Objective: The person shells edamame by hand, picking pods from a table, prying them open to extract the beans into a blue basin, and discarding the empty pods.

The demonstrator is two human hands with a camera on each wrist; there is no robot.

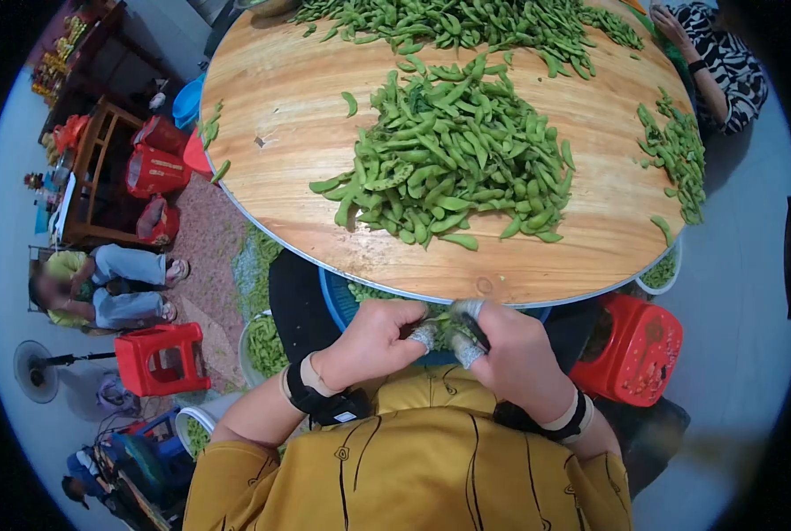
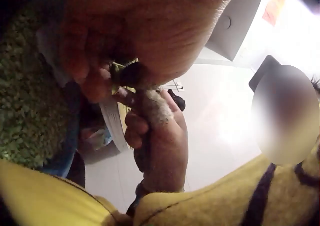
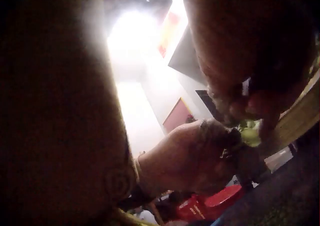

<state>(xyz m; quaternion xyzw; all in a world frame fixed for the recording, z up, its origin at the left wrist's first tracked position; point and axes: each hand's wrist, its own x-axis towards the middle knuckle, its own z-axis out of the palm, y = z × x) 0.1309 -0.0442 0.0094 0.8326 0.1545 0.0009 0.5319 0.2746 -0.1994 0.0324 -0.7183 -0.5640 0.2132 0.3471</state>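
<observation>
No readable writing; both hands (image 1: pixel 444 341) pinch a pod (image 1: pixel 447 329).

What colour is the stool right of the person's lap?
Red stool, clearest in the head view.

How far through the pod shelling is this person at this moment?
Done: hard to judge; a white bowl of green stuff sits under the table edge. In hand: the left hand and right hand pinch one pod between them over a blue basin. Left: a big pile of pods on the round table, more at the far side.
</observation>
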